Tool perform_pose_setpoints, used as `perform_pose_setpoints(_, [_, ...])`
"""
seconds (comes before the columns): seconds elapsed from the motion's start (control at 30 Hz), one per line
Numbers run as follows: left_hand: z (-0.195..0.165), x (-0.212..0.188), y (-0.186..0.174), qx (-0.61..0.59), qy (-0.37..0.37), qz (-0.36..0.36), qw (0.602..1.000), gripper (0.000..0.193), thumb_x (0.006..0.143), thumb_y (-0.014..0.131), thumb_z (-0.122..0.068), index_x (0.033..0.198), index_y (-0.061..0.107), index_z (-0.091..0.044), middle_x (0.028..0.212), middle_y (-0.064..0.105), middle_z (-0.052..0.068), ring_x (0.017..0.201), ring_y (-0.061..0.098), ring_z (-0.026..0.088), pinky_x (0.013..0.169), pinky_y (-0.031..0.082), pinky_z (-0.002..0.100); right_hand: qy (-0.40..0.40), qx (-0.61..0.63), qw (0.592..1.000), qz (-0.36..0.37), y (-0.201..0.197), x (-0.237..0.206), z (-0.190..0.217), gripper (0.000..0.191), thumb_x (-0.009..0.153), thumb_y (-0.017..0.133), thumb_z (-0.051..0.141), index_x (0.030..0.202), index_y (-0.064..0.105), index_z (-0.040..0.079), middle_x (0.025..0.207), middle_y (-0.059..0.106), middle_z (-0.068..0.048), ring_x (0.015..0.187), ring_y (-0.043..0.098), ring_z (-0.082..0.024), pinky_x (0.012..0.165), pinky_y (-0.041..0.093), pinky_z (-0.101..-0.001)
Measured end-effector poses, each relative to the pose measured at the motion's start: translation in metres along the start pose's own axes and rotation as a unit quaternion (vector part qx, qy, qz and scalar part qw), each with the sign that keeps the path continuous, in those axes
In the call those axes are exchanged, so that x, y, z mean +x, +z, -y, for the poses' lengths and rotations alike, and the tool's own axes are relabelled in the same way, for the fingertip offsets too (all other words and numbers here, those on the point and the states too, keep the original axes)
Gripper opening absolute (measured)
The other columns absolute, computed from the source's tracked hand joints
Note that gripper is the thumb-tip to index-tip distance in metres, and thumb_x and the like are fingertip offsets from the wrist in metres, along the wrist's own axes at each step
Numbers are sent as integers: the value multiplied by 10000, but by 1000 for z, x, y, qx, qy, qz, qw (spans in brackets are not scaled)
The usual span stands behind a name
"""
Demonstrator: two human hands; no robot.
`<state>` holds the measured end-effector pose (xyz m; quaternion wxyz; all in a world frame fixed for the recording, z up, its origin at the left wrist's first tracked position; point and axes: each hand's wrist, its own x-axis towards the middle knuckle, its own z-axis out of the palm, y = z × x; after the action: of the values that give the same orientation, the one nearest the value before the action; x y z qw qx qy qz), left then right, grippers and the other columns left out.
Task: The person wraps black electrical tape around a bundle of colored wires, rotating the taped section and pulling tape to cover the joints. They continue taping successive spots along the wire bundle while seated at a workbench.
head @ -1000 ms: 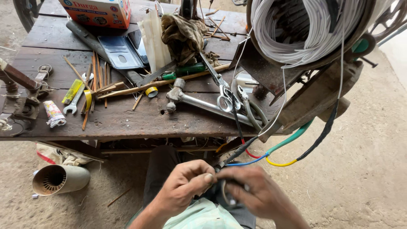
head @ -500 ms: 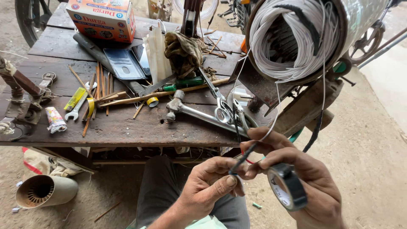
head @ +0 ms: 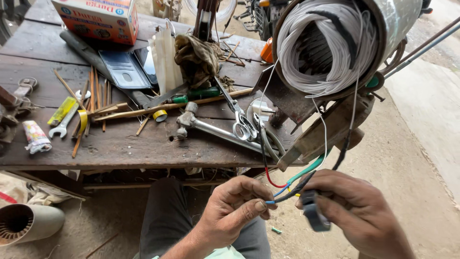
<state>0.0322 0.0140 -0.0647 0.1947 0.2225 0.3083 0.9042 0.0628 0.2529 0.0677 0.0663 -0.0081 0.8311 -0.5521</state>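
Several thin wires (head: 292, 184) in red, blue, green, yellow and black hang from the wound motor (head: 330, 48) at the edge of the wooden bench (head: 120, 148) and gather into a bundle between the two hands, below the bench edge. The left hand (head: 235, 211) is curled nearly closed, thumb and forefinger pinching the wire ends. The right hand (head: 357, 211) is closed around a roll of black tape (head: 314, 213), its fingertips meeting the bundle beside the left thumb. The roll appears edge-on, dark grey and partly hidden by the fingers. On the bench, well apart from the hands, lie scissors (head: 244, 127), a pipe wrench (head: 206, 127) and a green screwdriver (head: 196, 95). Half a second earlier the roll faced the camera with its hole visible, lower in the right hand; the hands now sit closer together and the roll is at the wires.
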Motion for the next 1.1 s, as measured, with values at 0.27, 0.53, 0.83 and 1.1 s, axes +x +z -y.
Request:
perform_pose_setpoints(0.27, [-9,3,5,-13,-10,-13,1000,448,1000,665,-76,1403,495,21,1113,697,164,978,708,163,857,618,329,-166,-252,953,35,15,23,11,309,855,702,104,1148,742,19,1132,780,-127,956,756,-233,794,632,-330])
perform_pose_setpoints(0.53, [-10,7,7,-8,21,32,999,361,1044,652,-60,1366,559,74,1172,687,169,1012,710,160,897,630,324,-186,-219,957,49,24,25,13,308,855,726,119,1146,750,22,1092,792,-143,985,765,-261,829,644,-369])
perform_pose_setpoints(0.83, [-11,6,11,59,57,30,996,291,1014,684,-39,1281,662,74,1116,730,135,981,717,137,864,620,280,-139,-162,976,47,24,18,8,294,860,706,84,1141,755,14,997,744,-110,873,756,-215,720,635,-338])
perform_pose_setpoints(1.1, [-18,4,15,130,91,33,987,241,1034,718,-23,1267,721,39,1041,748,115,914,707,127,815,591,263,-151,-157,976,19,24,13,6,266,882,696,87,1133,747,16,971,740,-83,848,752,-180,704,626,-303])
